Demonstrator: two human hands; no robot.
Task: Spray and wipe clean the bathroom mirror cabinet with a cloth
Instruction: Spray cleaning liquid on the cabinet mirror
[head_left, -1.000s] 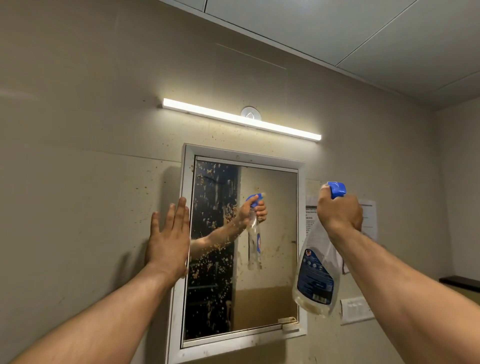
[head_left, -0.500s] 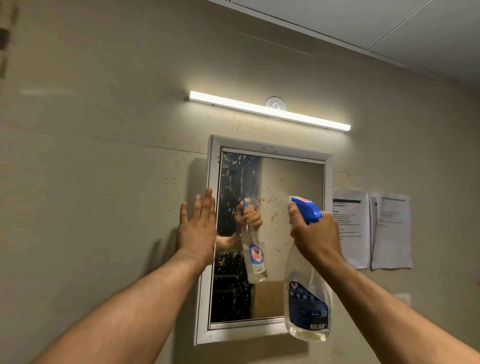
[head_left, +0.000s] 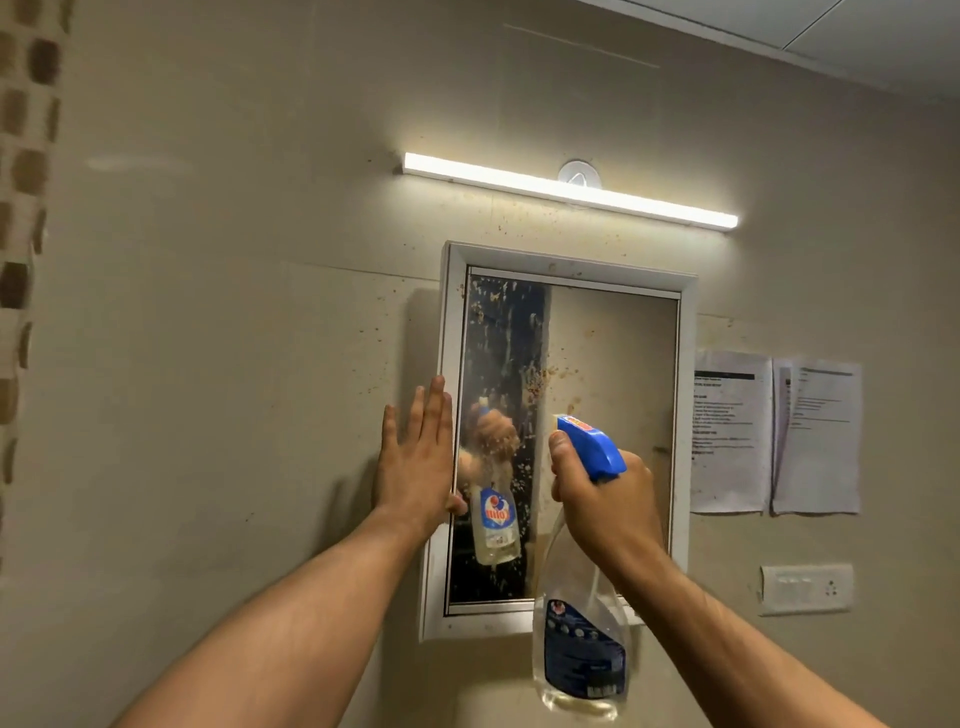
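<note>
The white-framed mirror cabinet (head_left: 687, 395) hangs on the beige wall, its glass (head_left: 613, 364) spattered with brown specks. My left hand (head_left: 415, 462) lies flat with straight fingers against the cabinet's left frame edge and the wall. My right hand (head_left: 597, 499) grips the neck of a clear spray bottle (head_left: 576, 654) with a blue trigger head (head_left: 592, 447), held in front of the lower middle of the glass and pointed at it. The bottle and hand are reflected in the mirror. No cloth is in view.
A lit tube light (head_left: 566, 189) runs above the cabinet. Two printed sheets (head_left: 730, 431) (head_left: 815, 436) are stuck to the wall right of it, with a white switch plate (head_left: 805, 590) below them. Brown specks dot the wall around the frame.
My right hand with the bottle has moved left, from beside the cabinet's right edge to in front of the glass. My left hand stays flat on the left frame edge. The view has shifted.
</note>
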